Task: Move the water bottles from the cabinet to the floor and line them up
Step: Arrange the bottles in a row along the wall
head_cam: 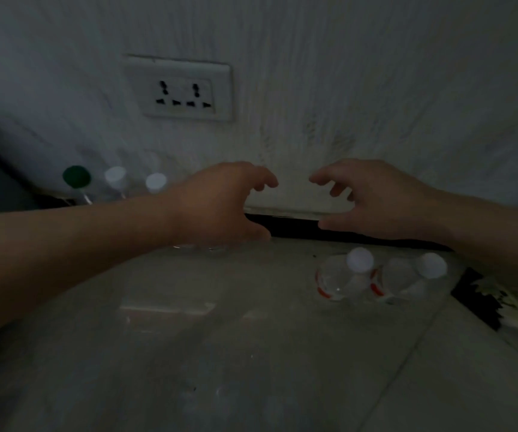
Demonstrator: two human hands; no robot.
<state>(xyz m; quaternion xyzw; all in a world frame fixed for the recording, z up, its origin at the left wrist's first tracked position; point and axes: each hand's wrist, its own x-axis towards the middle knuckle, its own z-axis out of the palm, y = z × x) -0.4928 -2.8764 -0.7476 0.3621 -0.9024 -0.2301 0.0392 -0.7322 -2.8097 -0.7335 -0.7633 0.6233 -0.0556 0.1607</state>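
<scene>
Two clear water bottles with white caps stand side by side on the tiled floor at the right, one point(343, 277) to the left of the other point(413, 275). Along the wall at the left stand three more bottles: one with a green cap point(76, 176) and two with white caps point(115, 177) point(156, 182). My left hand point(220, 204) hovers in front of the wall with curled, spread fingers and holds nothing. My right hand point(370, 198) is level with it, also spread and empty. The bases of more bottles show faintly under my left hand.
A white double wall socket point(183, 88) sits above the hands. A dark skirting strip point(298, 226) runs along the wall's foot. A patterned mat point(494, 300) lies at the right edge. The scene is dim.
</scene>
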